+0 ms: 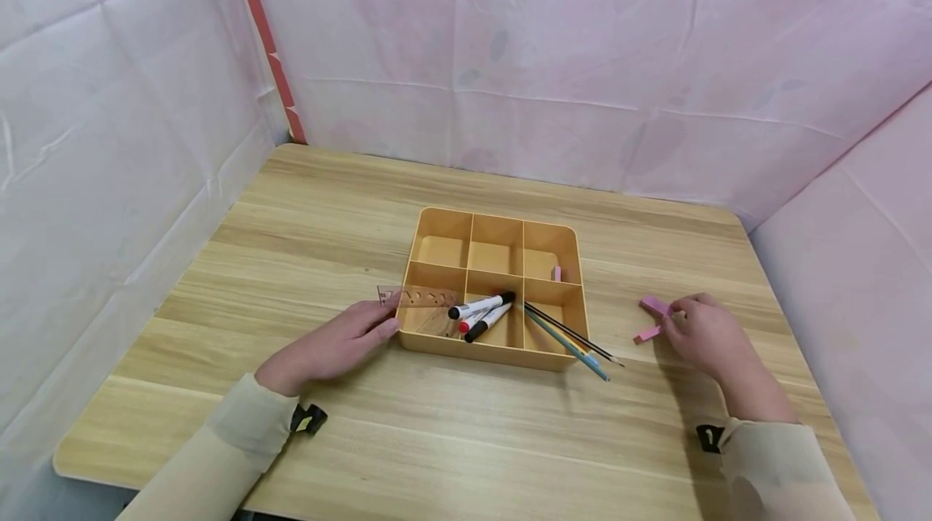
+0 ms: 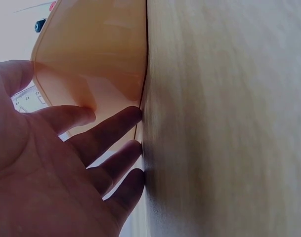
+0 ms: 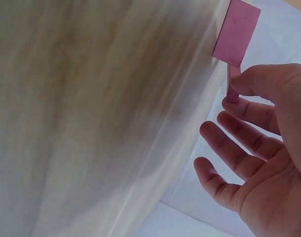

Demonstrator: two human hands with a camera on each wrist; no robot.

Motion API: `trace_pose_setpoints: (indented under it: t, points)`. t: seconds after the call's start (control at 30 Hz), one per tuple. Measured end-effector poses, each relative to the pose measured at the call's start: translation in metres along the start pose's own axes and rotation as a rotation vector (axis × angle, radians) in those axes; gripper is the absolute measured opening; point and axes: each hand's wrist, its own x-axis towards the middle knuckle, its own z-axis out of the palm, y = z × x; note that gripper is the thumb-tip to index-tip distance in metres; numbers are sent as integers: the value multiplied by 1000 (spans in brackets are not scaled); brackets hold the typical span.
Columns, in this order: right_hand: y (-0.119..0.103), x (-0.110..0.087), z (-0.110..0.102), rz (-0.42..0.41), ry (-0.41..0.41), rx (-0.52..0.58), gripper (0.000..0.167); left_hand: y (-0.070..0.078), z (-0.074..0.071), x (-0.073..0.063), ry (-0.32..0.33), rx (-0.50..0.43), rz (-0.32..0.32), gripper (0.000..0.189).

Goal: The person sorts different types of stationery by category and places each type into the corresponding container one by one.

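My left hand point(image 1: 349, 343) rests against the left side of a yellow divided tray point(image 1: 466, 348). In the left wrist view its thumb touches the tray's edge and its index finger lies on the outer wall, the other fingers loosely extended. To the tray's right, my right hand point(image 1: 706, 335) pinches a pink eraser point(image 3: 233, 83) between thumb and index finger, the other fingers spread. Close by lies a second pink eraser point(image 1: 646, 335) on the table. Another small pink eraser point(image 1: 557, 273) stands in the tray's back right compartment.
Several markers point(image 1: 480, 315) lie over the front middle compartment. A clear ruler point(image 1: 418, 297) sticks out over the tray's left rim. Pencils point(image 1: 571, 339) jut past the front right corner. Around the wooden table point(image 1: 466, 440) hang pale sheets point(image 1: 582, 60).
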Motion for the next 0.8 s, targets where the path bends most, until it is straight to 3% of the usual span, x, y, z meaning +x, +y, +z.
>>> trace_pose_setpoints:
  t: [0.23, 0.8]
  points:
    - [-6, 6, 0, -38, 94, 8, 25, 0, 0, 0, 4, -8, -2, 63]
    - [-36, 22, -11, -70, 173, 35, 24, 1, 0, 0, -8, -20, -30, 64]
